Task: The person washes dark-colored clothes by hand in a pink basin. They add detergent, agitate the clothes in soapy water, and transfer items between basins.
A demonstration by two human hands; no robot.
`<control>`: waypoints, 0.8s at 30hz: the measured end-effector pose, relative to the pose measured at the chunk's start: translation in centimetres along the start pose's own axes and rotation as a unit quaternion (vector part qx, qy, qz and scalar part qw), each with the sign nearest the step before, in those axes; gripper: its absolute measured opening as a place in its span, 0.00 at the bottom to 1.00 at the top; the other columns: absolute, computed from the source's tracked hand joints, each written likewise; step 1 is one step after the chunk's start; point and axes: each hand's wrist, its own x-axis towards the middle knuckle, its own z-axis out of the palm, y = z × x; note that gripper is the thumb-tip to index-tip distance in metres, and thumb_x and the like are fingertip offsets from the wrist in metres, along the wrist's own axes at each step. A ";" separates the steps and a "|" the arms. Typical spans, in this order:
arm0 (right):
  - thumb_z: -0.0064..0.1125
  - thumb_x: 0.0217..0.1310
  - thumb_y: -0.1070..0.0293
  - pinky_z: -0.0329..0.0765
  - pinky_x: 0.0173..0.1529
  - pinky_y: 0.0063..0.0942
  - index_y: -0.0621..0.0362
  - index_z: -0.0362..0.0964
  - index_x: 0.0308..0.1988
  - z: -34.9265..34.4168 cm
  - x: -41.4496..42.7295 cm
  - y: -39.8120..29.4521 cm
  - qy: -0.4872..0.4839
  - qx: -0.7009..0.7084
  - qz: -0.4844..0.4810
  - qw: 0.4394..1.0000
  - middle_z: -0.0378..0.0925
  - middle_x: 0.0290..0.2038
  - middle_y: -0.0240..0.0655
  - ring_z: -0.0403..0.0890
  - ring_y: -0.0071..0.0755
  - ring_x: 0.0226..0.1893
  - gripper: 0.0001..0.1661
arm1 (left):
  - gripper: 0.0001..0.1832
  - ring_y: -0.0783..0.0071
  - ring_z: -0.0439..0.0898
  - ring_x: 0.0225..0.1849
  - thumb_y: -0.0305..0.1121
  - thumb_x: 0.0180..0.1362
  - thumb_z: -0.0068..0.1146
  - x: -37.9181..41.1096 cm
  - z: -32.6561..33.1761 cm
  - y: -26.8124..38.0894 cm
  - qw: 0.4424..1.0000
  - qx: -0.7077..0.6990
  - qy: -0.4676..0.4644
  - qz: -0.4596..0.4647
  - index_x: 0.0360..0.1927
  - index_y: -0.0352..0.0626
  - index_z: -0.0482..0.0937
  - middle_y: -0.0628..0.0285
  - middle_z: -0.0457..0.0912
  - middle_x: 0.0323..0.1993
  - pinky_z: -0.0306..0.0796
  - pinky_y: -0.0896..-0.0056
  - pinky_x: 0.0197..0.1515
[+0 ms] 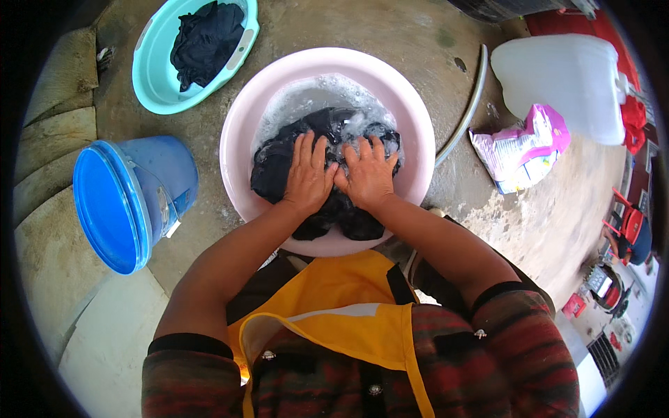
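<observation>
A pink plastic basin [233, 157] stands on the floor before me, holding soapy water [313, 96] with white suds. Wet dark cloth [274, 162] is heaped in it, partly under water and partly over the near side. My left hand [309, 175] presses flat on the cloth, fingers pointing away from me and thumb out to the side. Beside it my right hand [367, 175] rests on the same heap, fingers spread, some suds around the fingertips. The two thumbs nearly meet. Neither hand visibly grips a fold; the cloth beneath the palms is hidden.
A turquoise basin [151, 78] with dark cloth [209, 44] stands at the far left. Nearer is a blue bucket [164, 157]. On the right are a hose [468, 117], a purple-and-white detergent bag [522, 149] and a translucent plastic jerrycan [559, 78]. A person [638, 245] is at the far right.
</observation>
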 end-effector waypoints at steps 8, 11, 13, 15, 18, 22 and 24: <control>0.56 0.56 0.53 0.65 0.50 0.47 0.54 0.71 0.46 -1.7 6.9 -0.4 -0.197 -0.108 -0.044 0.973 0.72 0.49 0.39 0.68 0.44 0.53 0.22 | 0.13 0.45 0.78 0.36 0.38 0.61 0.49 6.5 1.0 -2.9 0.995 0.036 -0.013 -0.095 0.36 0.37 0.74 0.45 0.79 0.29 0.68 0.48 0.43; 0.55 0.57 0.55 0.68 0.49 0.47 0.56 0.73 0.45 -1.9 8.2 -1.0 -0.200 -0.123 -0.050 0.971 0.75 0.47 0.40 0.71 0.44 0.52 0.20 | 0.14 0.45 0.78 0.30 0.37 0.62 0.44 7.9 1.5 -3.8 0.995 0.019 0.004 -0.093 0.31 0.38 0.77 0.46 0.80 0.26 0.69 0.47 0.38; 0.54 0.57 0.56 0.69 0.49 0.47 0.56 0.76 0.42 -1.7 8.8 -1.3 -0.220 -0.139 -0.051 0.964 0.77 0.45 0.40 0.74 0.44 0.50 0.18 | 0.14 0.45 0.78 0.31 0.36 0.61 0.44 8.3 1.9 -4.4 0.992 0.029 -0.035 -0.117 0.28 0.39 0.78 0.45 0.80 0.27 0.70 0.47 0.38; 0.53 0.57 0.58 0.71 0.48 0.45 0.55 0.79 0.39 -1.4 9.2 -1.3 -0.263 -0.174 -0.051 0.947 0.79 0.43 0.40 0.76 0.44 0.48 0.16 | 0.14 0.46 0.79 0.32 0.34 0.57 0.45 8.4 2.4 -5.0 0.978 0.062 -0.103 -0.172 0.25 0.39 0.80 0.44 0.80 0.26 0.71 0.47 0.39; 0.51 0.57 0.59 0.73 0.48 0.40 0.53 0.81 0.35 -0.9 9.1 -1.2 -0.263 -0.218 -0.072 0.937 0.80 0.41 0.41 0.78 0.43 0.47 0.14 | 0.14 0.46 0.80 0.31 0.34 0.53 0.47 8.6 2.7 -5.4 0.989 0.031 0.007 -0.147 0.21 0.38 0.80 0.44 0.80 0.25 0.72 0.47 0.39; 0.49 0.61 0.55 0.75 0.48 0.41 0.56 0.80 0.38 -0.9 8.4 -1.5 -0.180 -0.187 -0.076 0.963 0.79 0.44 0.41 0.77 0.43 0.49 0.18 | 0.19 0.45 0.79 0.29 0.39 0.55 0.44 8.8 2.5 -5.2 0.989 0.122 -0.038 -0.079 0.20 0.37 0.80 0.42 0.79 0.25 0.71 0.46 0.37; 0.48 0.63 0.51 0.74 0.52 0.40 0.54 0.77 0.45 -1.4 8.4 -1.4 -0.191 -0.148 -0.044 0.969 0.77 0.47 0.42 0.76 0.46 0.50 0.22 | 0.15 0.43 0.79 0.33 0.37 0.53 0.45 8.8 2.2 -5.0 0.991 0.018 0.002 -0.129 0.23 0.37 0.80 0.43 0.81 0.28 0.71 0.47 0.42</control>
